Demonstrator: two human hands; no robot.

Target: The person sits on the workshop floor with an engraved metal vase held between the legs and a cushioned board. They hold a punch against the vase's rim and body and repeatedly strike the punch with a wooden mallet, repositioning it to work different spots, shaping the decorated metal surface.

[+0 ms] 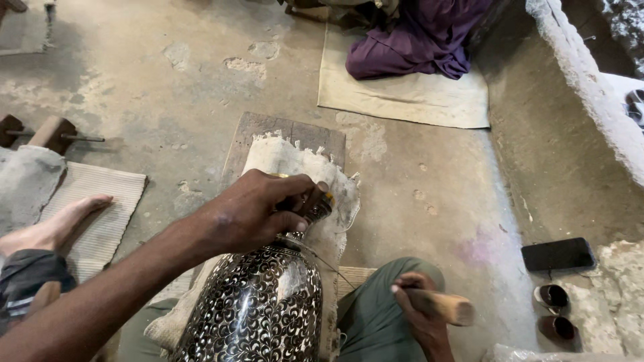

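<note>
A large black metal vase (pixel 258 308) covered in fine silver engraved patterns lies tilted on my lap, its neck resting on a frayed cloth (pixel 288 164) over a wooden board (pixel 265 127). My left hand (pixel 258 208) wraps around the vase's neck and also pinches a small metal tool against it. My right hand (pixel 416 308) is closed around a wooden handle (pixel 446 307) held low beside my right knee, apart from the vase.
Another person's bare foot (pixel 57 224) rests on a ribbed mat at left. A purple cloth (pixel 419 37) lies on a beige mat at the far side. A dark phone (pixel 558 255) and two small cups (pixel 553 312) sit at right by a rough concrete ledge (pixel 590 87).
</note>
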